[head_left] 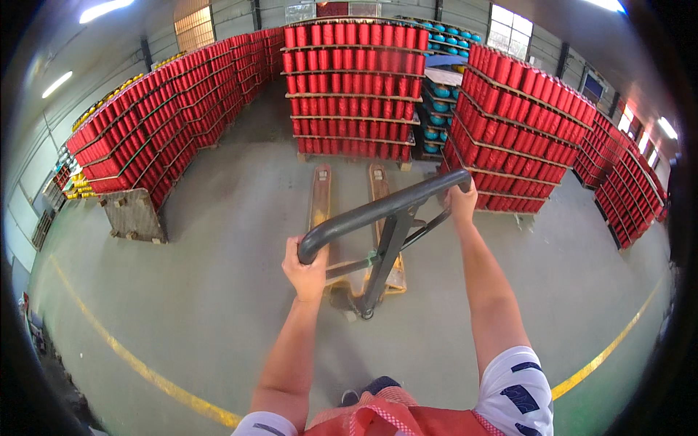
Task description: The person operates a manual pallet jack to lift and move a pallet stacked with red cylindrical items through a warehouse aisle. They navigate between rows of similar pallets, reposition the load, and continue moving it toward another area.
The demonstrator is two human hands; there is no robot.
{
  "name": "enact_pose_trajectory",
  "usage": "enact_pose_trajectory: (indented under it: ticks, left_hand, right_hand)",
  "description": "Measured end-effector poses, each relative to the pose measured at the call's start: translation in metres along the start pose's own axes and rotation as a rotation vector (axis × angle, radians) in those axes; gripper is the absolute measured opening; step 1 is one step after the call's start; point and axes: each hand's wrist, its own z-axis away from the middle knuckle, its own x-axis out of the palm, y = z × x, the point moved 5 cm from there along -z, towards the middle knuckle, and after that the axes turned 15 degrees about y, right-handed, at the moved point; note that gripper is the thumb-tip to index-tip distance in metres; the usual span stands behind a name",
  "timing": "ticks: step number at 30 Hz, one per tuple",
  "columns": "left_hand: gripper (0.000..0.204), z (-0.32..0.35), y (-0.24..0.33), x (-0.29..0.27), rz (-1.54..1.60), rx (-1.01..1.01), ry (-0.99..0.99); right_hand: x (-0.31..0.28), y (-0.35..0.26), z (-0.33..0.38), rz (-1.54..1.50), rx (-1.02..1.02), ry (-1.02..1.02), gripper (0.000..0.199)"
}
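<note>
In a warehouse, both hands (305, 272) (462, 202) grip the pallet-jack handle (382, 209).

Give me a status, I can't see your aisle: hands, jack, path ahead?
Left hand and right hand both gripping pallet jack handle. Forks empty, pointed at red spool stack. Floor between bare.

red spools (353, 87), yellow pallet jack (363, 240), grey floor (218, 291)
</note>
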Motion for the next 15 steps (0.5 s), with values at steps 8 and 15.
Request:
enact_pose_trajectory:
  ticks: [8,15]
  left_hand:
    - [0.016,-0.157,-0.191,0.109,0.092,-0.145,0.067]
    - [0.013,-0.283,-0.305,0.242,0.259,-0.295,-0.040]
  right_hand:
    - [0.168,0.076,-0.038,0.049,-0.096,0.064,0.011]
    - [0.271,0.177,-0.077,-0.129,-0.217,0.010,0.021]
